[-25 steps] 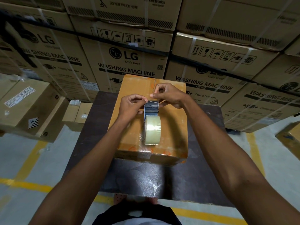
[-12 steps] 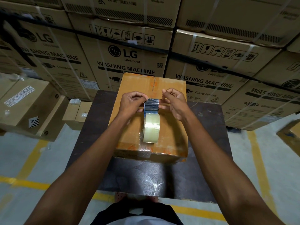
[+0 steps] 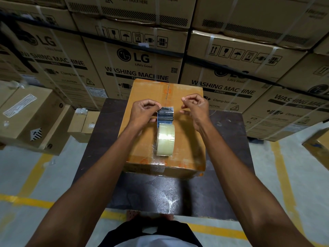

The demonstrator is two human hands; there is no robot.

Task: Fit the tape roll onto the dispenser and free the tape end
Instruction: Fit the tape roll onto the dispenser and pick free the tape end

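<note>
Clear tape roll (image 3: 165,141) is sitting on the dispenser (image 3: 165,114), left hand (image 3: 142,113) pinching it, right hand (image 3: 195,107) curling beside it, on tape or nothing I cannot tell; a dropped end could restick.

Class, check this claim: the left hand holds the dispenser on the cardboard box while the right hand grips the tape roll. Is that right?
Not quite. In the head view the right hand is beside the dispenser, off the tape roll; the left hand does hold the dispenser on the cardboard box.
</note>
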